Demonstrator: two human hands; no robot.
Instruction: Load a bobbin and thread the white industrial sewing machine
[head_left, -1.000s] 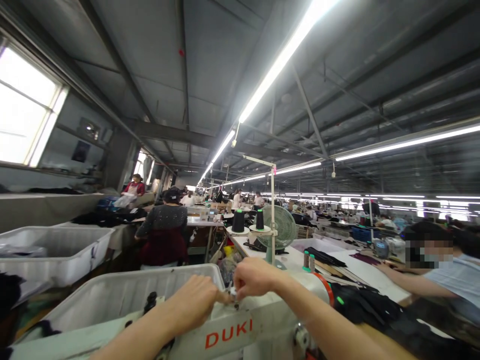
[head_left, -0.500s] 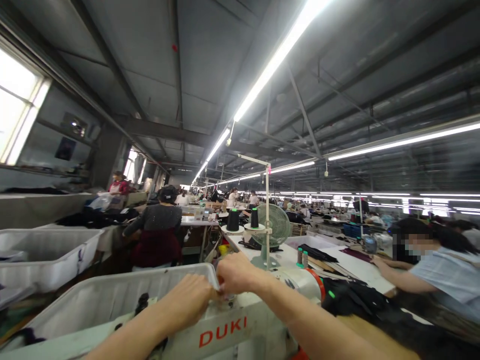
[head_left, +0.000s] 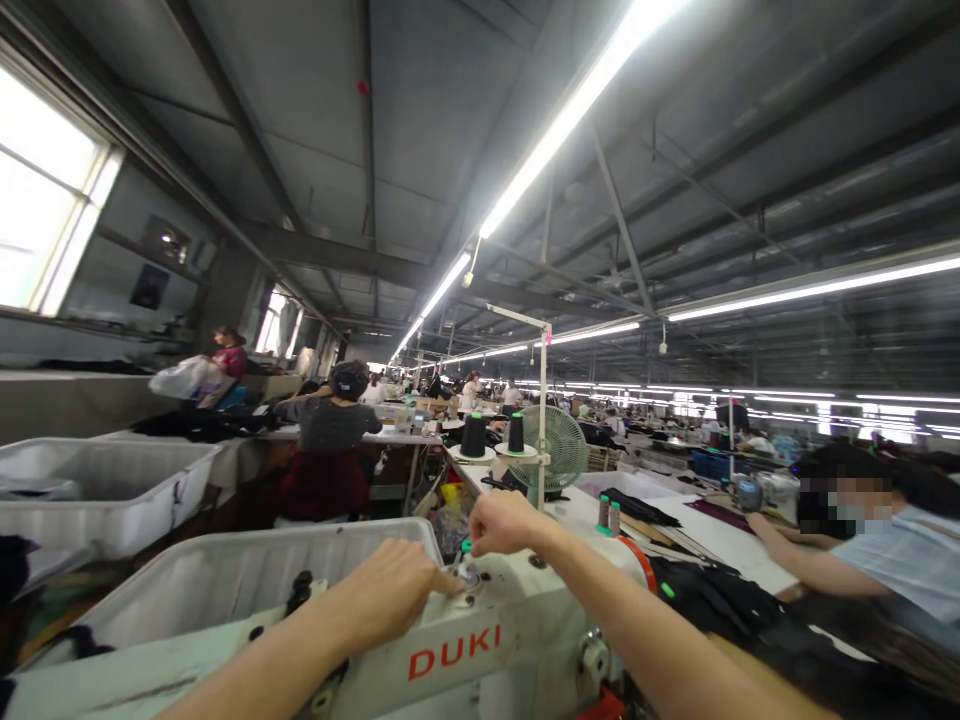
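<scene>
A white industrial sewing machine (head_left: 540, 640) with red "DUKI" lettering lies in front of me. Stretched across its top from the left is my left hand (head_left: 394, 590), one finger extended to the small shiny round part (head_left: 469, 575) there; the fingers behind it are partly hidden. My right hand (head_left: 506, 522) is curled closed just above and behind that part. A small green piece (head_left: 466, 547) shows at its fingertips, too small to name, and I cannot tell whether the hand grips it.
A white plastic bin (head_left: 300, 545) stands behind the machine, another bin (head_left: 150, 500) further left. Black thread cones (head_left: 473, 436), a thread stand (head_left: 543, 400) and a fan (head_left: 562, 450) are ahead. Black fabric (head_left: 720, 600) lies right, near a co-worker (head_left: 892, 540).
My right hand has lifted and moved right, apart from my left hand, uncovering the shiny part and green piece. A co-worker ahead has spread both arms.
</scene>
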